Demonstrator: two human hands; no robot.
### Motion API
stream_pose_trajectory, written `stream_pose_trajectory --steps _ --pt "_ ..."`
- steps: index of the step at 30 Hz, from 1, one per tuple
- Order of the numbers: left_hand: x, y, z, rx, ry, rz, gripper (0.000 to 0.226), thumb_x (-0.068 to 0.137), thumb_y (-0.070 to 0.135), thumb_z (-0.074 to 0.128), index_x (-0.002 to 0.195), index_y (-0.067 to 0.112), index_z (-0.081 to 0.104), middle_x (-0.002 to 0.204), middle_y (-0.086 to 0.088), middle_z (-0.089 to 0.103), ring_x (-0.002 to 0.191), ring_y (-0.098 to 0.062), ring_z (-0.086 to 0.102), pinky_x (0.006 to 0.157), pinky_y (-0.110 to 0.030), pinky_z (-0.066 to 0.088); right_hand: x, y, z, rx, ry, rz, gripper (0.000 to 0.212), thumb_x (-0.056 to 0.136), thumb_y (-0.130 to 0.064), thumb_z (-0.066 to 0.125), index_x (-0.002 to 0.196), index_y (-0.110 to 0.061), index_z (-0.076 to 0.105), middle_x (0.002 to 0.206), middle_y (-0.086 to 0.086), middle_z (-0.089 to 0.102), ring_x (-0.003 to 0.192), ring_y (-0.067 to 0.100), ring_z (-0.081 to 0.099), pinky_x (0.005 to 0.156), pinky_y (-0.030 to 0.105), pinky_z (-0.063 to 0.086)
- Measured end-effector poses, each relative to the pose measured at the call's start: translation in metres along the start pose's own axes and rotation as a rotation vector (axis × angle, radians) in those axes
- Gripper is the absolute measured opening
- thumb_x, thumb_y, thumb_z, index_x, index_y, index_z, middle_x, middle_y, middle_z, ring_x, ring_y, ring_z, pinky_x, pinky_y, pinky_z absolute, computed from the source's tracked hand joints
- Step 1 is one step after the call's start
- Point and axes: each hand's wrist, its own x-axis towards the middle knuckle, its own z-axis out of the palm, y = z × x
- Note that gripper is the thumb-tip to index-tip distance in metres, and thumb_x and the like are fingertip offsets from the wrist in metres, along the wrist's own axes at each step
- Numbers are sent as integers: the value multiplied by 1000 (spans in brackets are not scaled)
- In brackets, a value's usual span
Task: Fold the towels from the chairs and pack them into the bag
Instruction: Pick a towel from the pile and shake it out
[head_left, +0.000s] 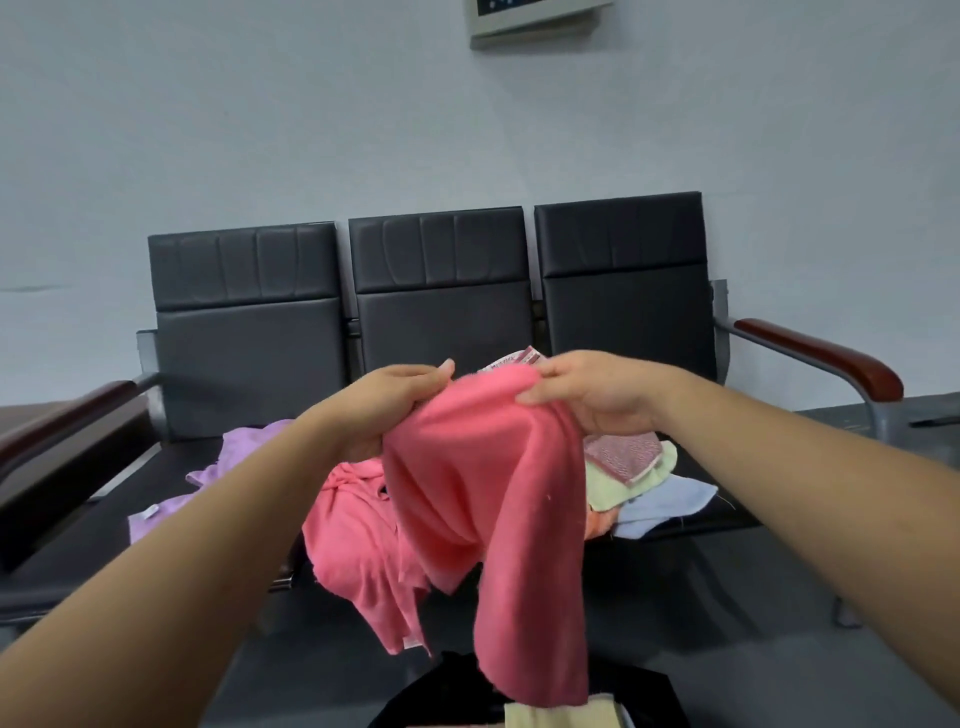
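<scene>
A pink towel (488, 499) hangs in the air in front of the middle seat. My left hand (395, 405) grips its upper left part and my right hand (592, 395) pinches its top edge on the right. Its lower end droops over a black bag (649, 696) at the bottom edge, where a pale yellow folded towel (561, 717) shows. More towels lie on the black three-seat bench (249, 343): a lilac one (239, 457) on the left, and a red patterned cloth (623, 452), a light green one (613, 488) and a light blue one (665, 504) on the right.
The bench has wooden armrests, one at the left (67, 415) and one at the right (826, 358). A grey wall rises behind it, with a framed panel (535, 21) at the top. A printed paper or package (511, 359) peeks out behind the pink towel.
</scene>
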Motion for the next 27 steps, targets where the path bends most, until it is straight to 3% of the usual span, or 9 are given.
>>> stream_pose_trajectory --steps 2,4,6,11,13,15,20,23,27 --pt "-8 -3 -2 144 -131 -90 58 86 54 60 114 4 70 106 -11 76 97 -24 72 81 -33 60 -4 11 0 -249 -18 82 10 94 -11 70 103 -6 69 88 2 72 76 16 67 65 24 54" --pt "-15 0 -2 304 -263 -121 51 81 48 67 108 5 73 102 -9 77 93 -18 72 85 -31 59 -9 16 3 -528 -55 160 17 87 -18 79 80 -15 64 72 -7 63 69 12 58 60 22 46" --pt "-16 3 -5 308 -354 -126 40 75 40 77 94 6 75 89 -6 75 81 -13 70 77 -26 58 -15 18 8 -711 -85 236 21 83 -25 84 82 -18 64 76 -9 66 74 10 62 65 23 50" --pt "-23 9 -19 49 -560 -49 34 70 34 89 84 6 75 77 -4 71 68 -11 68 66 -22 57 -27 18 13 -694 -190 327 22 85 -16 82 105 -18 74 105 1 78 100 21 74 96 38 55" --pt "-28 10 -19 30 -523 -58 19 80 29 77 73 11 74 68 0 68 60 -8 65 60 -20 54 -34 16 9 -749 -140 249 6 86 -22 81 89 -25 78 90 -10 77 87 6 72 90 33 51" --pt "-30 6 -15 143 -441 -93 17 86 27 68 80 12 73 75 2 70 66 -8 65 65 -21 53 -35 12 7 -644 -40 87 14 86 -13 78 76 -23 74 78 -11 71 74 2 64 79 28 49" --pt "-21 -21 24 163 -280 60 49 92 41 66 134 16 59 136 1 65 125 -15 61 106 -33 49 -26 -4 21 -560 136 -111 20 81 2 72 79 -9 55 69 -1 51 57 7 50 52 16 42" --pt "-16 -32 44 186 -245 116 39 100 31 60 131 7 62 122 -10 71 107 -19 69 91 -29 56 -21 -9 27 -648 159 -152 22 77 -3 75 75 -12 55 70 1 49 59 8 45 51 19 38" --pt "-11 -36 39 -69 -153 200 37 92 26 63 109 -7 67 89 -8 71 78 -15 66 73 -24 54 -24 4 7 -569 130 -20 27 78 -17 86 77 -13 59 72 2 56 67 14 54 61 25 45"
